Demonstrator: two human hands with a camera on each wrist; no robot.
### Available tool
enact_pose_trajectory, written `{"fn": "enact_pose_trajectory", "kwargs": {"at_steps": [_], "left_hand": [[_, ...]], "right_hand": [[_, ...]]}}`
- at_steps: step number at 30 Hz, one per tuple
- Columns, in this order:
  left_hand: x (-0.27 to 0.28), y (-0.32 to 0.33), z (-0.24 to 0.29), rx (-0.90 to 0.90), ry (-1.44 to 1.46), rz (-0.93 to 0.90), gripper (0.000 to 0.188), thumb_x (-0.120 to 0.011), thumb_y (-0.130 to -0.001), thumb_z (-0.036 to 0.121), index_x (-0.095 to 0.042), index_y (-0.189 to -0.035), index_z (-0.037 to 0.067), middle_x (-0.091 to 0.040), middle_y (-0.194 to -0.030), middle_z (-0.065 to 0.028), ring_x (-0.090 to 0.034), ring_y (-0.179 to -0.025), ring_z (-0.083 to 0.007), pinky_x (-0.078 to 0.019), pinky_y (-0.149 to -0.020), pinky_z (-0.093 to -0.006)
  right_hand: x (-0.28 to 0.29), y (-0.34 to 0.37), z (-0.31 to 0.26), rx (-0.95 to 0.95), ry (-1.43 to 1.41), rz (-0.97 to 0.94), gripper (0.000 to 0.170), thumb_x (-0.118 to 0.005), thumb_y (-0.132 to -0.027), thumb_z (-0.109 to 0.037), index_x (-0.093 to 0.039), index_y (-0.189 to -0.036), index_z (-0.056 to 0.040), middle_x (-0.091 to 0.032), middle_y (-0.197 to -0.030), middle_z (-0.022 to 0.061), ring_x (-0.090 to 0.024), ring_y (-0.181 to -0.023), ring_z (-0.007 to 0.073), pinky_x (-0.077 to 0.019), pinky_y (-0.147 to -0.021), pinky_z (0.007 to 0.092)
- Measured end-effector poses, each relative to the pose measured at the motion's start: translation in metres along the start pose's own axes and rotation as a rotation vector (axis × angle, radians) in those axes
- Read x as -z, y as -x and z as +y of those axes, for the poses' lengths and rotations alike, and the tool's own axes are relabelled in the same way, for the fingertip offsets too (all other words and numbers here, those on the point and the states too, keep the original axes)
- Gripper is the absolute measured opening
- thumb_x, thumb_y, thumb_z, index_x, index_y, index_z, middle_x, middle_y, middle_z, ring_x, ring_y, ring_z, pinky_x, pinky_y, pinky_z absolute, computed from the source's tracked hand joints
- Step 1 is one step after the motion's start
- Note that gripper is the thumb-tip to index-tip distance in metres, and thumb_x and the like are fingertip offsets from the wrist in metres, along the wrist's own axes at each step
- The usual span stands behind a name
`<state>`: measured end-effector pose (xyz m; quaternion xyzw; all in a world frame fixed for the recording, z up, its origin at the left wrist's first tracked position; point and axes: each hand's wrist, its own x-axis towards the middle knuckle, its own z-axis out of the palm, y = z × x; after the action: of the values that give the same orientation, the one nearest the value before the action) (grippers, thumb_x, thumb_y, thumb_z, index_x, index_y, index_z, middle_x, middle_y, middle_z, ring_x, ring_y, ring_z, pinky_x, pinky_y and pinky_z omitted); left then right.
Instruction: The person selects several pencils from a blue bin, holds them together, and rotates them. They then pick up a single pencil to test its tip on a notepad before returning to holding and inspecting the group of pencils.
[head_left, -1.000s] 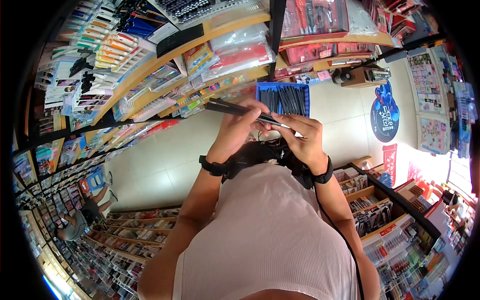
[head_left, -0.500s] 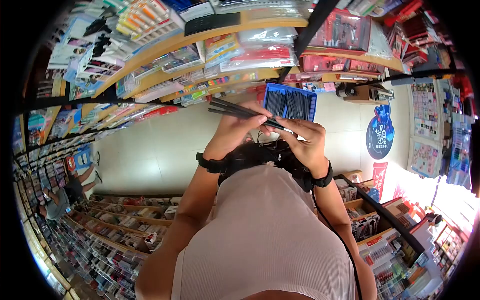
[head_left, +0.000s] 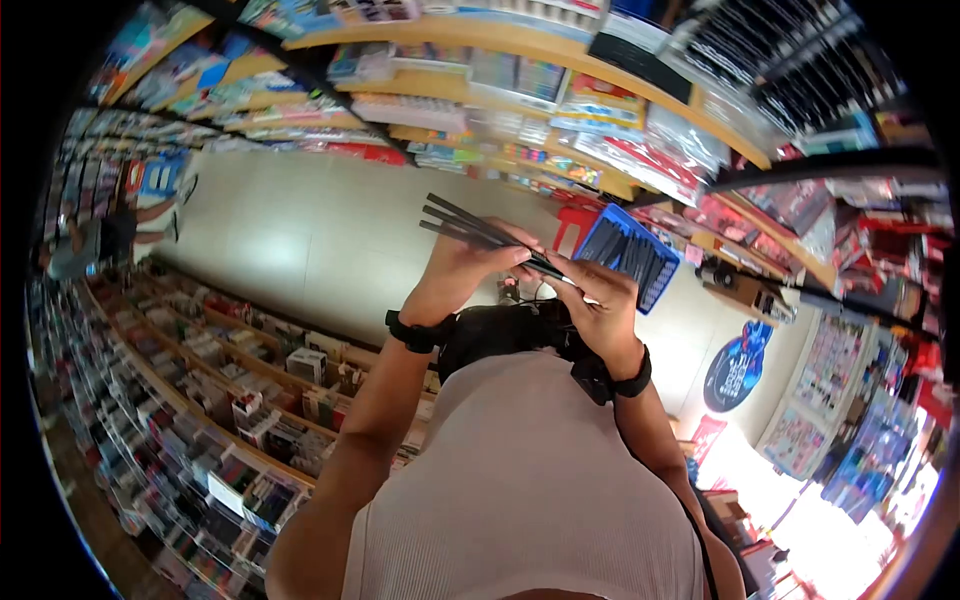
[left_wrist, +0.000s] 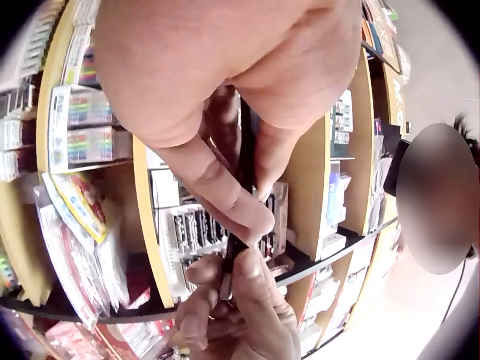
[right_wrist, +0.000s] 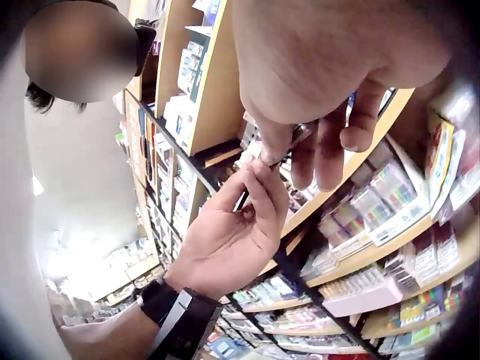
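Several slim dark sticks lie across both hands at chest height, their far ends fanned apart on the left. My left hand grips them around the middle, thumb on top. At the other end, my right hand pinches them between thumb and fingers, close beside the left fingertips. In the left wrist view, a dark stick runs between the left fingers down to the right fingertips. The right wrist view shows the fingertips of both hands meeting, with the sticks mostly hidden. Beyond the right hand is a blue basket of similar dark sticks.
Stocked shelves curve along the far side, and racks of goods stand at the lower left. A red stool-like object is beside the basket. A blue floor sign lies to the right. Another person is at the far left.
The head view has turned, so the shelves, basket and floor sign have shifted across it. The sticks' left ends have spread apart. Both hands keep hold of the sticks.
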<state>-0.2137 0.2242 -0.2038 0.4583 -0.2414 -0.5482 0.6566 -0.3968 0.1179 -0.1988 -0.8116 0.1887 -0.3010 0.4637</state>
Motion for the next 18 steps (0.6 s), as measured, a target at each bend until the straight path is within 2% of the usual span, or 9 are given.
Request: {"fn": "enact_pose_trajectory", "kwargs": {"at_steps": [2, 4, 5, 7, 10, 12, 14, 18], "left_hand": [[0.013, 0.014, 0.003, -0.009, -0.009, 0.066, 0.015, -0.061, -0.091, -0.005, -0.067, -0.104, -0.006, -0.07, -0.099, -0.016, -0.071, -0.082, -0.0235, -0.0598, -0.074, -0.0337], [0.025, 0.025, -0.003, -0.061, 0.001, 0.145, 0.015, -0.062, -0.091, -0.003, -0.068, -0.105, -0.005, -0.07, -0.099, -0.0151, -0.07, -0.084, -0.0221, -0.0596, -0.075, -0.0335], [0.03, 0.029, -0.005, -0.067, 0.009, 0.158, 0.015, -0.062, -0.091, -0.003, -0.068, -0.105, -0.005, -0.07, -0.099, -0.0151, -0.07, -0.084, -0.0221, -0.0596, -0.075, -0.0335], [0.036, 0.035, -0.009, -0.149, -0.001, 0.234, 0.015, -0.063, -0.091, -0.002, -0.068, -0.105, -0.005, -0.07, -0.1, -0.0142, -0.069, -0.087, -0.0207, -0.0594, -0.077, -0.0333], [0.03, 0.036, -0.006, -0.129, 0.12, 0.328, 0.015, -0.064, -0.091, 0.0, -0.068, -0.105, -0.005, -0.07, -0.101, -0.0139, -0.068, -0.089, -0.0201, -0.0593, -0.078, -0.0336], [0.03, 0.033, -0.005, -0.131, 0.12, 0.323, 0.016, -0.064, -0.091, -0.001, -0.068, -0.106, -0.005, -0.069, -0.101, -0.0137, -0.068, -0.09, -0.0197, -0.0601, -0.077, -0.0335], [0.027, 0.03, 0.0, -0.128, 0.103, 0.342, 0.016, -0.065, -0.091, -0.001, -0.067, -0.106, -0.005, -0.069, -0.101, -0.0133, -0.068, -0.089, -0.019, -0.0612, -0.075, -0.0333], [0.026, 0.018, -0.002, -0.101, 0.055, 0.237, 0.017, -0.064, -0.091, -0.001, -0.066, -0.108, -0.004, -0.069, -0.103, -0.0135, -0.068, -0.091, -0.0194, -0.062, -0.076, -0.0332]], "right_hand": [[-0.014, -0.01, -0.004, 0.045, -0.028, -0.04, 0.038, -0.076, -0.078, 0.003, -0.071, -0.115, -0.0015, -0.071, -0.086, 0.0119, -0.058, -0.057, 0.0147, -0.0461, -0.052, 0.0255], [-0.019, -0.019, -0.015, -0.101, -0.055, -0.158, 0.031, -0.077, -0.081, -0.001, -0.072, -0.111, -0.0004, -0.073, -0.095, 0.0155, -0.07, -0.078, 0.0204, -0.0533, -0.07, 0.028], [-0.023, -0.02, -0.015, -0.097, -0.055, -0.174, 0.031, -0.077, -0.081, -0.001, -0.072, -0.111, -0.0004, -0.073, -0.095, 0.0155, -0.07, -0.078, 0.0204, -0.0533, -0.07, 0.028], [-0.031, -0.025, -0.012, 0.018, -0.066, -0.111, 0.032, -0.078, -0.079, -0.003, -0.072, -0.11, -0.0026, -0.068, -0.083, 0.0092, -0.055, -0.056, 0.0139, -0.0445, -0.052, 0.0255], [-0.034, -0.03, -0.014, 0.026, -0.045, -0.099, 0.031, -0.078, -0.079, -0.003, -0.072, -0.109, -0.0025, -0.069, -0.085, 0.0089, -0.056, -0.057, 0.0128, -0.0456, -0.054, 0.0251], [-0.036, -0.031, -0.015, -0.003, -0.031, -0.076, 0.03, -0.079, -0.079, -0.002, -0.072, -0.109, -0.0022, -0.071, -0.086, 0.0085, -0.056, -0.058, 0.0112, -0.0462, -0.054, 0.024], [-0.035, -0.03, -0.015, -0.093, -0.063, -0.056, 0.029, -0.079, -0.079, -0.002, -0.072, -0.108, -0.0019, -0.071, -0.086, 0.0081, -0.058, -0.059, 0.0093, -0.0467, -0.055, 0.0231], [-0.025, -0.026, -0.019, -0.142, -0.048, -0.005, 0.03, -0.078, -0.081, 0.0, -0.07, -0.109, 0.0, -0.071, -0.082, 0.0077, -0.062, -0.062, 0.0074, -0.0478, -0.057, 0.022]]}}
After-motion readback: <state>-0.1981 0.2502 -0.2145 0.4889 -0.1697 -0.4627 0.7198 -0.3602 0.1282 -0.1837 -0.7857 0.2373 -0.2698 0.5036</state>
